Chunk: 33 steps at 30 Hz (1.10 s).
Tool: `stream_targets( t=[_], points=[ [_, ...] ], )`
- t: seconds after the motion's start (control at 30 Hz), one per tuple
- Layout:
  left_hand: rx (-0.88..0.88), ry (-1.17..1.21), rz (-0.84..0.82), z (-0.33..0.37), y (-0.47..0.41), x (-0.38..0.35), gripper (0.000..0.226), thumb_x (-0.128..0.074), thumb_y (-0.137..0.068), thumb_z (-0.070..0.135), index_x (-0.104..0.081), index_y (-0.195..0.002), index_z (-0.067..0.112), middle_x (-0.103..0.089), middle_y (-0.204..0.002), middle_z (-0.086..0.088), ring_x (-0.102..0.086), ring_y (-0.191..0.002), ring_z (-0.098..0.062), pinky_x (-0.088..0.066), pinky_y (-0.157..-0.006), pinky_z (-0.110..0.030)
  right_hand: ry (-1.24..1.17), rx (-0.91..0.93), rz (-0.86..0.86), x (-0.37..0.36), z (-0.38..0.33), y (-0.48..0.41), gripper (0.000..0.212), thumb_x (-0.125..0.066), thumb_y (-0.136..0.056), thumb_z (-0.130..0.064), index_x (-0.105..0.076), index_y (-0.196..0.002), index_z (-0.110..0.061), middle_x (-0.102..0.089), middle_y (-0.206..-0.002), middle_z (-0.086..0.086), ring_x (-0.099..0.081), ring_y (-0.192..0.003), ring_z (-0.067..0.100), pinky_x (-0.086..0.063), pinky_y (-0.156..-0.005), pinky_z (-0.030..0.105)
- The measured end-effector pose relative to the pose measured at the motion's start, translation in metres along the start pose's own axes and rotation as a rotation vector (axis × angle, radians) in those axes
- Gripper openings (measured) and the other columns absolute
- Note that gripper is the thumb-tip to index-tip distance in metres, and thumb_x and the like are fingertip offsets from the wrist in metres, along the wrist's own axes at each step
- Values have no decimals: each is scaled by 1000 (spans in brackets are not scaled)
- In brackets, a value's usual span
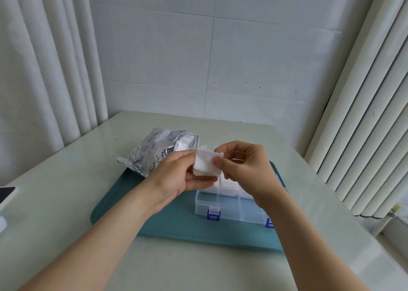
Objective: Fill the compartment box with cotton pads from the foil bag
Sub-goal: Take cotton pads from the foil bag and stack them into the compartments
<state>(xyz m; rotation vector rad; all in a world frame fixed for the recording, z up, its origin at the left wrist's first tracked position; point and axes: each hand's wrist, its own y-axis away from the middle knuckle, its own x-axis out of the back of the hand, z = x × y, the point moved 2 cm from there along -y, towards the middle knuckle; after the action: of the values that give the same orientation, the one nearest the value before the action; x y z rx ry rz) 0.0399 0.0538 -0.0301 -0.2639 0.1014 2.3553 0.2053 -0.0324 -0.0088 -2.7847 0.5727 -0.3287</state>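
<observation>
A small stack of white square cotton pads [205, 163] is held in the air between both hands. My left hand [176, 176] grips its left side and my right hand [242, 169] pinches its right edge. Right below them sits the clear compartment box [220, 204] with blue latches; its far compartments hold white pads and the near ones look empty. The open silver foil bag [152, 151] lies to the left, its mouth facing the hands, with white pads showing inside.
Box and bag rest on a teal tray [176, 224] on a pale green table [66, 202]. A dark phone-like object [6, 193] lies at the table's left edge. Curtains hang on both sides, and a tiled wall stands behind.
</observation>
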Motion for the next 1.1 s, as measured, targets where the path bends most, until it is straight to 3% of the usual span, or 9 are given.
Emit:
stream_targets(
  t=[0.17,0.27,0.33,0.5,0.7,0.87,0.93,1.03,1.1],
  points=[
    [-21,-8,-19,0,0,0,45,-41,-114,34,-70,-129,3,-76,-121,-21,-75,-111,-39,-61,-98,-48,13,5,24,-1,1,0,4,-79,-90,-5,-78,-91,-8,-73,-78,9,-57,-53,17,-47,-53,24],
    [-102,-149,-32,-1,1,1,26,-54,-110,14,-70,-129,7,-77,-119,-19,-76,-109,-35,-62,-97,-43,49,-2,28,-3,1,0,5,-77,-90,-5,-77,-90,-9,-73,-74,4,-59,-52,17,-47,-52,24],
    [-124,-198,-15,-2,0,3,25,-53,-109,4,-67,-130,6,-78,-116,-16,-77,-107,-33,-63,-94,-40,99,-6,59,-4,2,0,7,-75,-89,-6,-76,-88,-13,-74,-81,1,-60,-55,15,-48,-55,23],
    [-170,-279,-15,-1,2,1,30,-51,-110,3,-59,-137,11,-79,-115,-12,-78,-102,-33,-64,-91,-45,131,3,105,-5,3,-3,9,-75,-92,-18,-79,-96,-25,-75,-90,-4,-65,-71,6,-55,-66,21],
    [-198,-338,-43,-2,3,-3,33,-55,-108,2,-52,-137,16,-80,-109,-9,-79,-98,-31,-65,-85,-38,85,-85,53,-2,7,-6,10,-72,-93,-15,-81,-95,-19,-78,-95,-1,-68,-87,12,-55,-77,22],
    [-202,-371,-54,-3,3,-3,34,-56,-107,2,-51,-135,21,-81,-108,-9,-79,-97,-30,-65,-85,-38,45,-125,10,1,9,-7,13,-68,-95,-11,-78,-90,-3,-71,-75,-4,-58,-63,-3,-45,-59,10],
    [-195,-365,-53,-4,2,-3,32,-56,-107,1,-52,-134,18,-81,-106,-11,-79,-96,-31,-64,-87,-40,-33,-129,11,1,7,-6,15,-68,-96,-11,-76,-92,1,-72,-77,-3,-60,-68,1,-45,-64,13],
    [-172,-340,-23,-5,2,-1,26,-56,-107,0,-55,-130,13,-81,-100,-13,-79,-94,-34,-64,-91,-44,-224,-65,76,3,3,-7,14,-68,-100,-17,-76,-97,-6,-75,-89,9,-64,-83,17,-46,-80,32],
    [-163,-321,2,-6,1,0,23,-55,-107,1,-56,-127,13,-80,-101,-14,-80,-93,-34,-63,-91,-45,-254,30,115,7,0,-8,12,-68,-101,-17,-77,-101,-8,-73,-84,8,-62,-77,20,-48,-76,34]
  ],
)
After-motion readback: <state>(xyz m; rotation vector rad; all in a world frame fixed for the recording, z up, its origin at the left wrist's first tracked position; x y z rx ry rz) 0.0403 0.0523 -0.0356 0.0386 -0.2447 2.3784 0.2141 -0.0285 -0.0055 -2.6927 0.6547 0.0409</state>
